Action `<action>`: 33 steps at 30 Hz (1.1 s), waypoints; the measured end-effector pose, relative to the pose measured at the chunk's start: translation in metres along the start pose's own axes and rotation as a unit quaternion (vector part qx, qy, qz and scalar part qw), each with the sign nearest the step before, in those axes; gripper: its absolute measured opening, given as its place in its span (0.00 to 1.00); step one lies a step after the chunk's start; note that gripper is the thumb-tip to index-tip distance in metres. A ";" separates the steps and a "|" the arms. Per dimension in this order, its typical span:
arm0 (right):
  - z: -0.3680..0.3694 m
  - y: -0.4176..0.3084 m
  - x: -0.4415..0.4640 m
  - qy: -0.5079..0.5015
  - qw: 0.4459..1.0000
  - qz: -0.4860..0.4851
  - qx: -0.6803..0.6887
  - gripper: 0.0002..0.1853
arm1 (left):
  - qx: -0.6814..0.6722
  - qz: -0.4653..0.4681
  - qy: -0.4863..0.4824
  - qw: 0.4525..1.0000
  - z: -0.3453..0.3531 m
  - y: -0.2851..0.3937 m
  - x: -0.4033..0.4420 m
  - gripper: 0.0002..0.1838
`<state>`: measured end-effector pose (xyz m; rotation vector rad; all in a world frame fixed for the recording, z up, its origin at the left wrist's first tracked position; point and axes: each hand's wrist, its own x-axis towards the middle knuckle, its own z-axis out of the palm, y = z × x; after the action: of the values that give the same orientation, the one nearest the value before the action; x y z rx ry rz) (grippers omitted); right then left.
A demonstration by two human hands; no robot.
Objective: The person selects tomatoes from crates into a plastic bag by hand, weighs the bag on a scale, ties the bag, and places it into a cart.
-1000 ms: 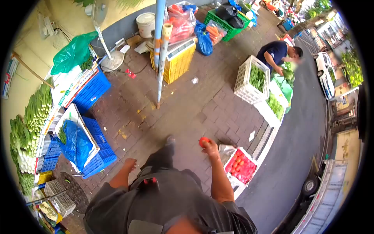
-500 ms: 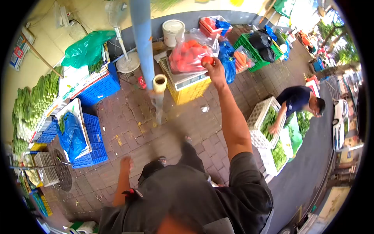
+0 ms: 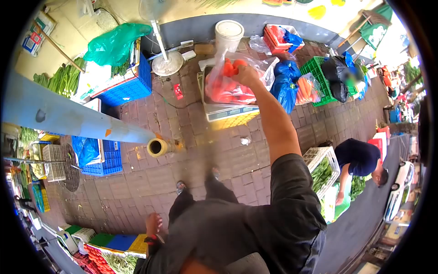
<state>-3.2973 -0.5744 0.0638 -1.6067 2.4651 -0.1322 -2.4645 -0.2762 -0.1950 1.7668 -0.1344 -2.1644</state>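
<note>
My right hand (image 3: 247, 76) reaches into the mouth of a clear plastic bag (image 3: 261, 66), its fingers closed on a red tomato (image 3: 239, 63). Several more tomatoes (image 3: 226, 93) fill the bag, blurred by the plastic. Beneath the bag is a scale (image 3: 233, 112) with a display on its near side, set on a yellow crate (image 3: 235, 123). Low beside my body hangs my left hand (image 3: 154, 223), loosely curled with nothing visible in it. A red band (image 3: 151, 239) circles that wrist.
A blue-grey pole (image 3: 91, 112) crosses the left, near a pipe end (image 3: 156, 147). Blue bags (image 3: 285, 86), a bag of carrots (image 3: 308, 89) and a green crate (image 3: 315, 75) stand right of the scale. Another person (image 3: 359, 157) bends over a crate of greens (image 3: 323, 173).
My right hand has carried the tomato from the bag's right side into its mouth. The view has shifted, so the pole now slants across the left. The other person bends lower.
</note>
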 end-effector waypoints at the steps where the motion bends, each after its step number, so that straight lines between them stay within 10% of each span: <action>1: 0.005 0.000 0.001 0.008 1.000 -0.004 -0.006 0.33 | 0.063 0.052 0.091 0.993 0.039 0.011 -0.013 0.17; 6: 0.022 0.005 0.003 0.039 0.999 -0.017 0.006 0.30 | 0.145 0.134 0.195 0.961 0.142 0.052 -0.033 0.19; 19: 0.010 0.024 -0.051 0.214 0.968 0.025 0.126 0.23 | 0.212 0.058 0.166 0.961 0.114 0.067 0.003 0.22; 28: 0.017 0.046 -0.199 0.296 0.914 0.123 0.251 0.20 | 0.275 0.050 0.110 0.954 0.113 0.109 0.036 0.26; 33: 0.141 0.076 -0.328 0.223 0.941 0.207 0.150 0.22 | 0.326 0.087 0.085 0.937 0.124 0.132 0.048 0.24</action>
<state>-3.2067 -0.2400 -0.0504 -0.9853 2.8670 -0.8427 -2.5656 -0.4327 -0.1743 2.1603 -1.0273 -1.9504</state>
